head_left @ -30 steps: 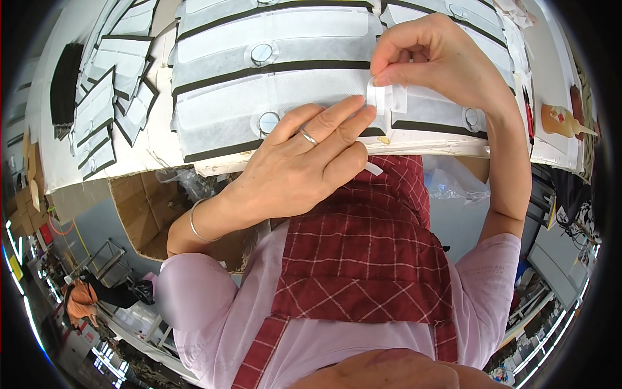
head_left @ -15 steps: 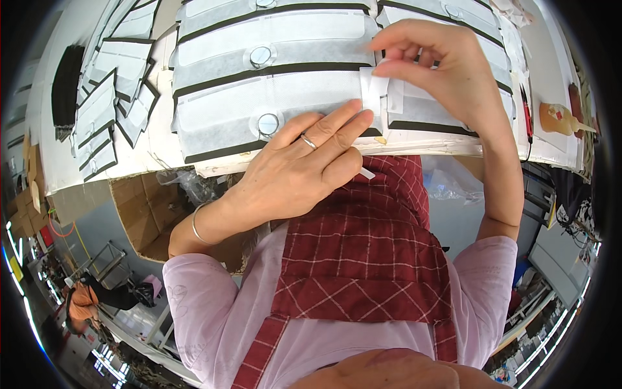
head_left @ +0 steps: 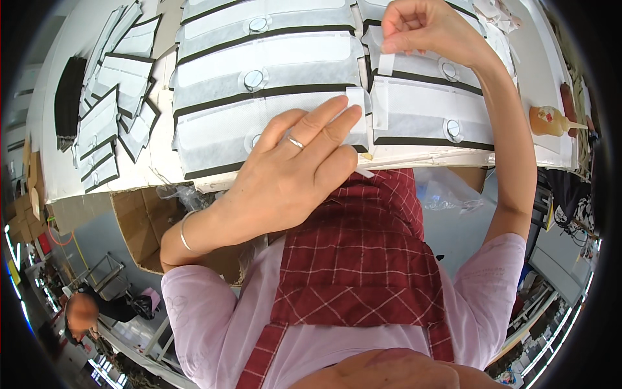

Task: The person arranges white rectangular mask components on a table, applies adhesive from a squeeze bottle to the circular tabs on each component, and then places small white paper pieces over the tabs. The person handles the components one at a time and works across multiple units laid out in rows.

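Observation:
Rows of white fabric panels with black edging (head_left: 291, 126) lie on the table, each with a round disc near its lower edge. My left hand (head_left: 291, 159) rests on the nearest left panel, index and middle fingers stretched out and the others bent. Its fingertips touch a white strip (head_left: 356, 100) at that panel's right end. Farther off, my right hand (head_left: 431, 32) pinches another white strip (head_left: 387, 63) between thumb and finger, over the left end of a right-hand panel (head_left: 421, 65). A similar pale strip (head_left: 381, 113) lies on the nearest right panel.
At the left lie overlapping smaller panels (head_left: 120, 78) and a black bundle (head_left: 70, 104). A plastic bottle of yellowish liquid (head_left: 547, 121) lies at the right. Below the table edge stand a cardboard box (head_left: 139, 227) and clear plastic (head_left: 447, 191). Someone (head_left: 84, 314) is in the background.
My right hand has moved farther away, from the near row to the row behind, and a white strip now hangs from its pinch. My left hand has shifted slightly left, still on the near panel.

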A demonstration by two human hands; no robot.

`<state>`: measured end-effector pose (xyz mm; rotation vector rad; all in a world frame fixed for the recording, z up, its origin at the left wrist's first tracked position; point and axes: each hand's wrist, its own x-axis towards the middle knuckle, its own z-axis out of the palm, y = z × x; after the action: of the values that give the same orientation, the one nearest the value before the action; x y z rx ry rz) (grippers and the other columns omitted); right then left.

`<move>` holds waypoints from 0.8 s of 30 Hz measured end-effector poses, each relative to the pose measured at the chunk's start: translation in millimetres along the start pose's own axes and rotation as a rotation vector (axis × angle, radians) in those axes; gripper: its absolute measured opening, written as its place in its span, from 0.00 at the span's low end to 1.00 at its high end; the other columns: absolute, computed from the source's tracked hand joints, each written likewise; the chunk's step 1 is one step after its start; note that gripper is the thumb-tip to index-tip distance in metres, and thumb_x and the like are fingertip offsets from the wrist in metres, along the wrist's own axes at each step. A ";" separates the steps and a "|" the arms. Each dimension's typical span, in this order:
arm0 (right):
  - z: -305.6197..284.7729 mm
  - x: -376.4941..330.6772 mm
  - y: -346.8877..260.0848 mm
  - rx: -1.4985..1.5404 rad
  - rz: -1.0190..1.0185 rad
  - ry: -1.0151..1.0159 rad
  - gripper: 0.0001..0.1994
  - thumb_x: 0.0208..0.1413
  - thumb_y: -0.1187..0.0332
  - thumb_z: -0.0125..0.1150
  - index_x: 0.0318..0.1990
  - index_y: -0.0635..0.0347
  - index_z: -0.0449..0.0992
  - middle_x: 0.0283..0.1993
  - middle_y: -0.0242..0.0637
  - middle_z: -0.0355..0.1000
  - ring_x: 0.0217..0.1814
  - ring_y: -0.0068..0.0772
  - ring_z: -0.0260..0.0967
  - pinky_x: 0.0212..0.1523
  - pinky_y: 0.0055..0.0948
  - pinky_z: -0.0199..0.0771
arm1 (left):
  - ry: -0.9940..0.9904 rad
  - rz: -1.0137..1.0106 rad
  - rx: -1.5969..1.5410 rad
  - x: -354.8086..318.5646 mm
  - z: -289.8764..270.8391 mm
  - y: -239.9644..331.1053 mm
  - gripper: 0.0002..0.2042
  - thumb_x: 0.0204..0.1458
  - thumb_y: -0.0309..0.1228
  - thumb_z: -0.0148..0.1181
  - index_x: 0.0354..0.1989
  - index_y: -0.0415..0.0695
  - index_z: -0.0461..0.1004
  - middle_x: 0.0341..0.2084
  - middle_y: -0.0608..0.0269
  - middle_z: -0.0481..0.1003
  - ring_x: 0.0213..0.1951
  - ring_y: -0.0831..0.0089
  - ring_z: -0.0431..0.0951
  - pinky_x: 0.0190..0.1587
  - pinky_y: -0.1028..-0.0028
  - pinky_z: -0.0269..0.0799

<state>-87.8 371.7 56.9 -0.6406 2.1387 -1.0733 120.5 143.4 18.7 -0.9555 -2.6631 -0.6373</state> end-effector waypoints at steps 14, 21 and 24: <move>-3.0 18.9 13.7 -0.018 -0.080 -0.013 0.05 0.55 0.72 0.74 0.34 0.63 0.84 0.26 0.25 0.77 0.28 0.11 0.68 0.29 0.16 0.67 | -0.036 0.138 0.036 52.0 11.6 -39.0 0.05 0.54 0.23 0.56 0.38 0.41 0.70 0.60 0.51 0.74 0.69 0.56 0.66 0.63 0.54 0.63; -1.4 19.5 16.0 -0.039 -0.125 0.004 0.06 0.54 0.72 0.75 0.34 0.64 0.83 0.26 0.25 0.76 0.28 0.12 0.68 0.29 0.17 0.68 | -0.066 0.125 0.011 64.9 19.5 -45.9 0.04 0.57 0.23 0.54 0.39 0.41 0.69 0.61 0.52 0.74 0.70 0.58 0.65 0.66 0.55 0.61; 6.4 15.9 5.6 -0.180 -0.114 0.094 0.06 0.54 0.71 0.75 0.33 0.64 0.82 0.26 0.25 0.76 0.28 0.12 0.66 0.29 0.18 0.67 | -0.132 0.135 0.042 67.3 17.3 -46.6 0.04 0.57 0.23 0.54 0.40 0.40 0.70 0.61 0.53 0.75 0.70 0.59 0.65 0.68 0.56 0.60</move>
<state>-94.4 360.9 44.2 -0.8192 2.3220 -0.9950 37.9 156.0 13.0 -1.1917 -2.6837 -0.5025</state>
